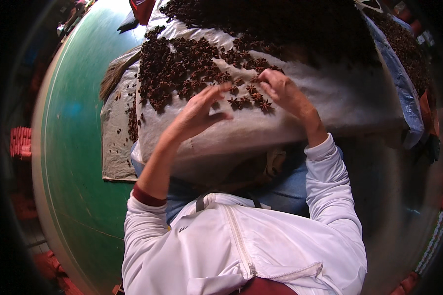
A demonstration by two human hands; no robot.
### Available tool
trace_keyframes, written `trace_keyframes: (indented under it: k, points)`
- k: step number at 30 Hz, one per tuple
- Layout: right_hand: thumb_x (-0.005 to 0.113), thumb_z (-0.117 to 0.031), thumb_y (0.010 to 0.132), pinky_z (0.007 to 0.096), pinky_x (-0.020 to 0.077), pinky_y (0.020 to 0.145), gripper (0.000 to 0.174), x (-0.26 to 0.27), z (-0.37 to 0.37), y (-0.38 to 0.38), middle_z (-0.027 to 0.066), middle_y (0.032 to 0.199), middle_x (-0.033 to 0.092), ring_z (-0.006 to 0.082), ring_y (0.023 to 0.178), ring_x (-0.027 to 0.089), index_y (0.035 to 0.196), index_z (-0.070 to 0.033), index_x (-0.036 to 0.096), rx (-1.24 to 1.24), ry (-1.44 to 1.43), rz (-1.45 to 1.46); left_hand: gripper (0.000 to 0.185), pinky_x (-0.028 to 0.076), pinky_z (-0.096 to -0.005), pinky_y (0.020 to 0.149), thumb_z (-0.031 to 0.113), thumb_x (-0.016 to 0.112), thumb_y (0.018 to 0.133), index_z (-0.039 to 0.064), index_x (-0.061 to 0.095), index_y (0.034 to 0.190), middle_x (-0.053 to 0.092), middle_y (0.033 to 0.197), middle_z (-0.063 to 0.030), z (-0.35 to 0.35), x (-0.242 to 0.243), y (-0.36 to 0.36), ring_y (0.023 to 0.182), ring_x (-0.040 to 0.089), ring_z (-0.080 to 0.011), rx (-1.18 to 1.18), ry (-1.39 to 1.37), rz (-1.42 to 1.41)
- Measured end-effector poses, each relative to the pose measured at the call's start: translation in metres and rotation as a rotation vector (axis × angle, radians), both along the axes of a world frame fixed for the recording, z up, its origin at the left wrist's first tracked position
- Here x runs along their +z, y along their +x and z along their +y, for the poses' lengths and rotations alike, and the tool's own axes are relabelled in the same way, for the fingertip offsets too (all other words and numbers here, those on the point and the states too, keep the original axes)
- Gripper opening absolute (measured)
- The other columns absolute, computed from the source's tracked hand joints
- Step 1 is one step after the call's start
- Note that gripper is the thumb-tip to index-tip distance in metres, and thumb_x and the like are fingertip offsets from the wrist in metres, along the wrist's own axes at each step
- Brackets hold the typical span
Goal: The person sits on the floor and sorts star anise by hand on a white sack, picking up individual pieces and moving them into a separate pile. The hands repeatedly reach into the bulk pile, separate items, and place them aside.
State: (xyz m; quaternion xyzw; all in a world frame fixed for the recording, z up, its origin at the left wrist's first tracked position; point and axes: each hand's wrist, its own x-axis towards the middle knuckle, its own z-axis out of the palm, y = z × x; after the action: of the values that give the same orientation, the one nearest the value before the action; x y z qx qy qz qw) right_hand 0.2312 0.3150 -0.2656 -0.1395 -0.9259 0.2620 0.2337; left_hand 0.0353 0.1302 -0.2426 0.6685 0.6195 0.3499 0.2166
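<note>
Star anise pods [265, 106] lie scattered on a pale plastic sheet [214, 138] spread over the work surface before me. Over the sheet's front left part hovers my left hand [201, 110], its thumb and fingers apart, with no pod visible between them. A denser spread of star anise [173, 70] lies just beyond it. My right hand [282, 88] is right of the loose pods, fingers bent and tips close to a pod near the middle. Whether those fingertips grip that pod is hidden by blur and the hand itself.
A large dark heap of star anise [299, 25] covers the far side. At left, a straw broom [118, 73] rests by a lower sheet [114, 155] with small bits on it, beside the green floor [77, 147]. Blue plastic [395, 70] edges another pile [402, 48] at right.
</note>
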Motion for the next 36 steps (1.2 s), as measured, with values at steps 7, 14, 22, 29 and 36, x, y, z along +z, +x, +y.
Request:
trace_keyframes:
  k: [7,14,22,29,36]
  points:
    - [0.064,-0.007,0.090,0.0276,0.0487,0.064,0.015,0.012,-0.039,-0.009,0.0073,0.084,0.062,0.0123,0.076,0.060,0.098,-0.004,0.052,0.027,-0.531,0.195,0.022,0.053,-0.0263,0.065,0.004,0.061,0.093,0.003,0.056,0.114,0.063,0.088,-0.0057,0.028,-0.012,0.045,0.069,0.063,-0.0122,0.144,0.149,-0.278]
    - [0.070,-0.011,0.088,0.0270,0.0475,0.067,0.021,0.031,-0.042,0.028,0.0028,0.078,0.058,0.0123,0.071,0.055,0.102,-0.007,0.054,0.609,-0.704,-0.163,0.018,0.048,-0.0265,0.060,0.024,0.051,0.100,0.006,0.054,0.099,0.057,0.082,-0.0045,0.026,-0.024,-0.008,0.069,0.058,-0.0133,0.398,0.236,-1.288]
    - [0.069,-0.007,0.082,0.0397,0.0521,0.087,0.034,-0.017,-0.023,0.026,0.0123,0.097,0.063,0.0282,0.100,0.062,0.114,-0.009,0.061,-0.131,0.136,-0.174,0.027,0.052,-0.0349,0.087,-0.004,0.065,0.084,0.008,0.067,0.108,0.060,0.115,-0.0117,0.018,-0.042,-0.008,0.106,0.059,-0.0236,0.441,0.409,0.174]
    - [0.066,0.000,0.084,0.0372,0.0537,0.077,0.031,-0.011,-0.023,0.012,0.0133,0.094,0.065,0.0296,0.089,0.065,0.113,-0.006,0.059,0.128,-0.152,0.206,0.032,0.051,-0.0284,0.080,0.020,0.060,0.098,0.002,0.060,0.123,0.066,0.102,-0.0067,0.045,-0.047,0.055,0.090,0.062,-0.0128,0.187,-0.185,-0.784]
    - [0.064,-0.009,0.089,0.0237,0.0474,0.060,0.023,-0.002,-0.047,-0.012,-0.0003,0.080,0.055,0.0077,0.069,0.053,0.106,-0.005,0.050,-0.027,-0.940,0.163,0.015,0.052,-0.0239,0.073,0.000,0.065,0.089,0.002,0.063,0.104,0.065,0.095,-0.0023,0.036,-0.046,0.054,0.083,0.063,-0.0106,0.369,0.199,-0.723]
